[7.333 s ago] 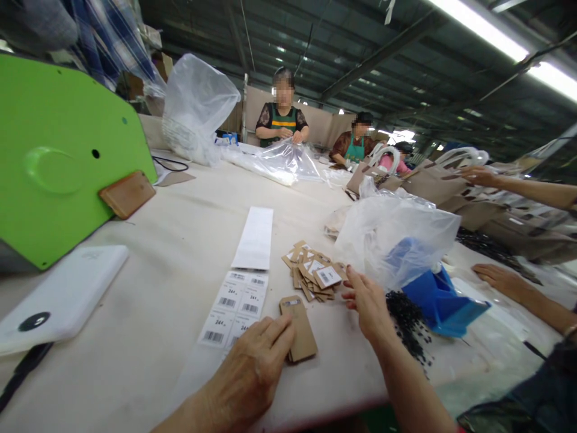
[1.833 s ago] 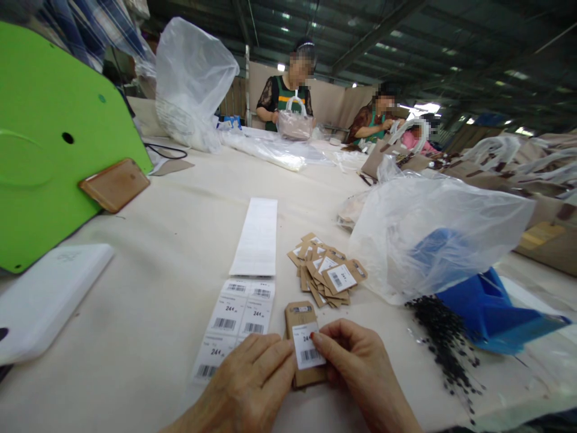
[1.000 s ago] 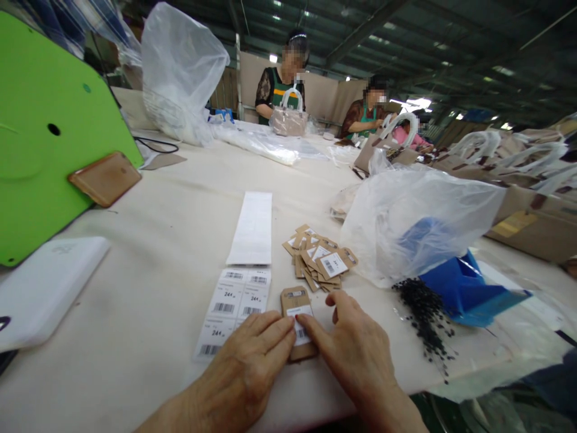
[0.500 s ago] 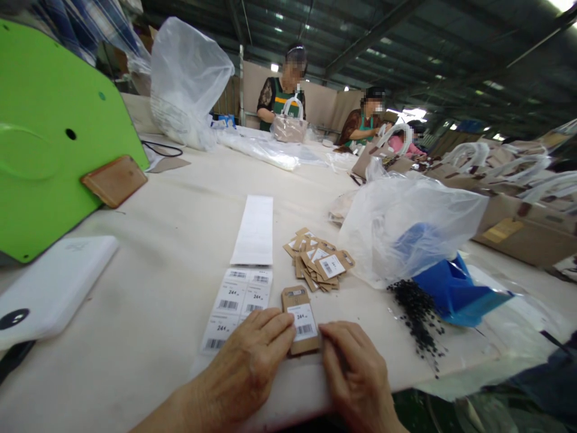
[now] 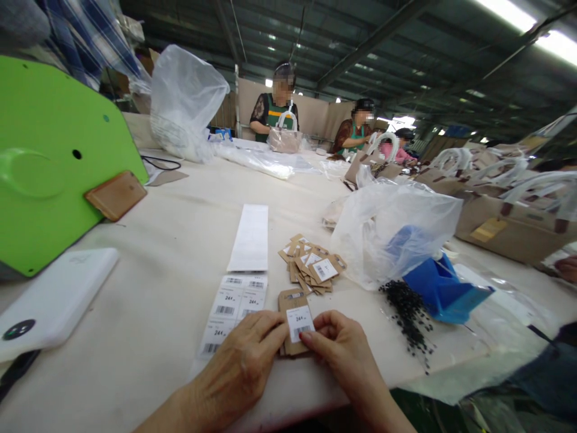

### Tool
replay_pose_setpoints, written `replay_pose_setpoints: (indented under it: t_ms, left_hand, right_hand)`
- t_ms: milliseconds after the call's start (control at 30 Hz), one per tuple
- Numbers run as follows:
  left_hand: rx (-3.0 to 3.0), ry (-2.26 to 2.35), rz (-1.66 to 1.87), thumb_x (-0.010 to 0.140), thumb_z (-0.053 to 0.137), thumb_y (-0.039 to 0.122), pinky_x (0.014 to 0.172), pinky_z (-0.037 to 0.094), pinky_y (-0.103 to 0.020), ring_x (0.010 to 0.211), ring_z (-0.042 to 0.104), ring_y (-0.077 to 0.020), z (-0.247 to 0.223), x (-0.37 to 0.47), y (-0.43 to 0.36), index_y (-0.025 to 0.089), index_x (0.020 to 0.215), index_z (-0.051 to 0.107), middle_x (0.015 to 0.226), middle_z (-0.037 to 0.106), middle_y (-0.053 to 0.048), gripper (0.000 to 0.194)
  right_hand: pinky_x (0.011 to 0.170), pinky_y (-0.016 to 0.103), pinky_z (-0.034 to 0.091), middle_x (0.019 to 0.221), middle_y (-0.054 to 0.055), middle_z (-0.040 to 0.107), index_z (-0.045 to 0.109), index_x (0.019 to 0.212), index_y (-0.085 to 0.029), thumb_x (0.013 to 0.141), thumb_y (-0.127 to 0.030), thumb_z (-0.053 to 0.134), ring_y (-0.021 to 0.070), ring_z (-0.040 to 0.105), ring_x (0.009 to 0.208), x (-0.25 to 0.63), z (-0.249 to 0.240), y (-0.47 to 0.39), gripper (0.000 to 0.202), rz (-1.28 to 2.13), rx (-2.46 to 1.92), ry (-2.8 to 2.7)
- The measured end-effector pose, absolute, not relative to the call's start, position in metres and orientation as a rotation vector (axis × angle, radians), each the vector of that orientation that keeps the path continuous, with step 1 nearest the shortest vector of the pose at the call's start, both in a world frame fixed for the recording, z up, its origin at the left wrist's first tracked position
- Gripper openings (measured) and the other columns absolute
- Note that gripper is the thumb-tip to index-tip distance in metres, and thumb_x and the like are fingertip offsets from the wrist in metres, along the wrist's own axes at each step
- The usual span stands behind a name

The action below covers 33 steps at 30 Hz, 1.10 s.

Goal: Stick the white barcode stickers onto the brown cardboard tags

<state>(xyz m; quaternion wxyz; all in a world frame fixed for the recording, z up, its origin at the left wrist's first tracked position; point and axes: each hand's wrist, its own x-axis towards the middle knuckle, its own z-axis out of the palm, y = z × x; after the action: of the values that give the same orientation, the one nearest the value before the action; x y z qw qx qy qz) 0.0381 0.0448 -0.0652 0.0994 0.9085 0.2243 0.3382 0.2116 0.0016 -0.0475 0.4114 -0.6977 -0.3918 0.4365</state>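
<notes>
A small stack of brown card tags point(image 5: 291, 299) lies at the table's near edge, and its top tag carries a white barcode label point(image 5: 300, 321). My left hand point(image 5: 246, 359) rests on the stack's left side and holds it down. My right hand point(image 5: 339, 349) pinches the lower right edge of the top tag. To the left of the stack lies a sheet of barcode stickers point(image 5: 234, 311) marked 24. Just beyond the stack is a loose pile of labelled tags point(image 5: 312, 268).
An empty white backing strip point(image 5: 250, 238) lies past the sticker sheet. A clear plastic bag point(image 5: 393, 231), a blue box point(image 5: 439, 291) and spilled black fasteners point(image 5: 408, 313) sit at right. A green machine cover point(image 5: 54, 162), a phone point(image 5: 115, 193) and a white device point(image 5: 54, 297) stand at left. Other people work with handbags point(image 5: 284, 137) at the far side.
My right hand first reached toward the labelled pile, then laid a barcode label on the top tag and pressed it flat. Now its fingers grip that tag's edge.
</notes>
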Motion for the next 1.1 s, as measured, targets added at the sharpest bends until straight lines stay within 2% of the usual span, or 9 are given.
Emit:
replay_pose_setpoints:
  t_ms: [233,400,500,600,767,867,933,1000,1100]
  left_hand:
    - [2.720,0.684,1.049,0.082,0.037,0.003,0.078,0.054,-0.032,0.091,0.058,-0.0187,-0.068,0.038,0.046,0.014,0.106,0.057,0.100,0.062,-0.010,0.033]
    - [2.766,0.667,1.057,0.080,0.038,0.001,0.079,0.055,-0.035,0.094,0.059,-0.0206,-0.067,0.038,0.046,0.010,0.104,0.059,0.102,0.064,-0.012,0.033]
    - [2.776,0.666,1.034,0.079,0.038,0.001,0.078,0.056,-0.036,0.092,0.060,-0.0204,-0.066,0.037,0.047,0.010,0.104,0.059,0.100,0.065,-0.012,0.034]
    - [2.772,0.664,1.033,0.079,0.037,0.001,0.078,0.056,-0.036,0.092,0.060,-0.0201,-0.068,0.038,0.047,0.011,0.103,0.059,0.101,0.065,-0.012,0.034]
    - [2.650,0.668,1.250,0.084,0.040,0.005,0.084,0.053,-0.028,0.096,0.059,-0.0165,-0.063,0.034,0.046,0.013,0.107,0.057,0.102,0.063,-0.011,0.029]
    - [2.530,0.752,1.455,0.083,0.046,0.006,0.089,0.050,-0.024,0.100,0.058,-0.0145,-0.053,0.024,0.045,0.015,0.107,0.056,0.104,0.062,-0.009,0.028]
    - [2.414,0.929,1.564,0.083,0.048,0.009,0.093,0.047,-0.028,0.103,0.056,-0.0153,-0.045,0.014,0.047,0.017,0.108,0.056,0.108,0.060,-0.007,0.027]
    - [2.179,1.221,1.606,0.084,0.051,0.018,0.095,0.045,-0.036,0.107,0.055,-0.0196,-0.039,0.003,0.050,0.018,0.111,0.054,0.115,0.056,-0.009,0.028]
    - [1.580,1.551,1.406,0.080,0.055,0.030,0.087,0.049,-0.045,0.104,0.057,-0.0262,-0.037,-0.010,0.055,0.013,0.117,0.048,0.122,0.052,-0.017,0.041]
  right_hand:
    - [0.039,0.018,0.028,0.043,-0.005,0.055,0.049,0.066,-0.016,0.057,-0.041,0.064,0.0078,0.047,0.037,0.216,-0.046,0.004,0.030,1.236,-1.748,-0.904]
    - [0.039,0.018,0.026,0.041,-0.007,0.045,0.046,0.059,-0.017,0.065,-0.044,0.058,0.0058,0.038,0.038,0.220,-0.047,-0.002,0.030,1.097,-1.737,-1.066]
    - [0.040,0.019,0.024,0.041,-0.007,0.042,0.048,0.055,-0.016,0.064,-0.045,0.060,0.0051,0.034,0.039,0.223,-0.044,-0.004,0.032,1.075,-1.753,-1.035]
    - [0.041,0.019,0.024,0.043,-0.006,0.045,0.049,0.057,-0.015,0.062,-0.049,0.062,0.0051,0.036,0.039,0.228,-0.037,0.007,0.036,1.103,-1.718,-0.953]
    - [0.042,0.022,0.033,0.061,-0.001,0.056,0.054,0.083,-0.016,0.070,-0.055,0.055,0.0099,0.047,0.045,0.247,-0.029,0.036,0.041,0.885,-1.810,-0.889]
    - [0.048,0.025,0.036,0.059,-0.001,0.055,0.054,0.085,-0.018,0.076,-0.058,0.049,0.0136,0.051,0.049,0.252,-0.037,0.031,0.041,0.639,-1.919,-0.961]
    - [0.055,0.027,0.039,0.064,0.001,0.058,0.054,0.083,-0.020,0.079,-0.057,0.046,0.0159,0.055,0.057,0.245,-0.045,0.016,0.038,0.471,-1.939,-1.054]
    - [0.061,0.027,0.042,0.072,0.002,0.062,0.055,0.084,-0.021,0.081,-0.052,0.047,0.0172,0.058,0.065,0.233,-0.054,-0.002,0.033,0.394,-1.890,-1.131]
    - [0.064,0.025,0.045,0.079,0.003,0.064,0.056,0.088,-0.021,0.083,-0.040,0.050,0.0164,0.060,0.067,0.206,-0.068,-0.028,0.020,0.306,-1.696,-1.285]
